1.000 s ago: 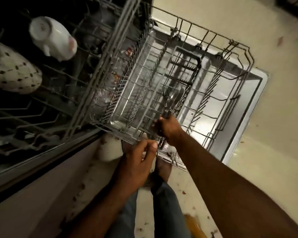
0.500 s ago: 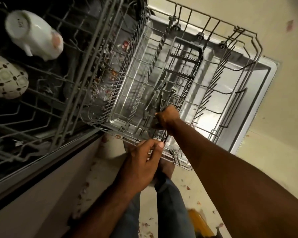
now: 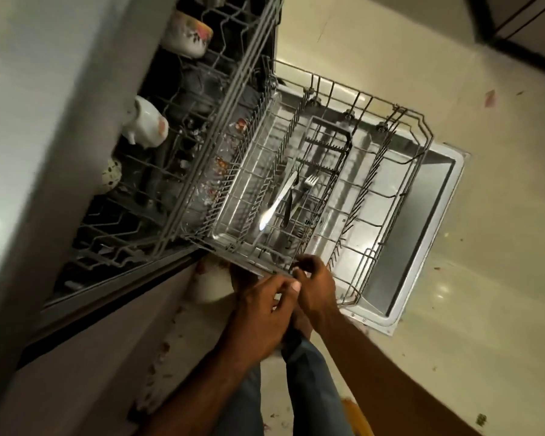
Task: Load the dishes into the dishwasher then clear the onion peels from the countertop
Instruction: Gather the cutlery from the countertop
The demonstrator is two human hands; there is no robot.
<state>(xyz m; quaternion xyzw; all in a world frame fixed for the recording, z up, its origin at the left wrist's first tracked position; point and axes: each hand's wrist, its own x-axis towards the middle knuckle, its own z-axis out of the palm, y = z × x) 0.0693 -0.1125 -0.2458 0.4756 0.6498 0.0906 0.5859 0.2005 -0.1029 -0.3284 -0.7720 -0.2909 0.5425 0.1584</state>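
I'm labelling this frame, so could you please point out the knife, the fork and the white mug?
knife (image 3: 280,196): head view, middle of the blade.
fork (image 3: 310,181): head view, base of the tines.
white mug (image 3: 147,122): head view, rounded side wall.

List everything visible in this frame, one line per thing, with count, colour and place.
Lower rack: one, grey wire, pulled out over the open door.
Upper rack: one, grey wire, above and left of the lower rack.
Door: one, steel, folded down under the lower rack.
Knife: one, silver, lying in the lower rack.
Fork: one, silver, beside the knife.
Cups: two, white with floral print, in the upper rack.
Spotted dish: one, cream, upper rack's left edge.
Floor: cream, with scattered peel bits.
Left hand: fingers curled, at the lower rack's near edge.
Right hand: fingers on the lower rack's front rim.
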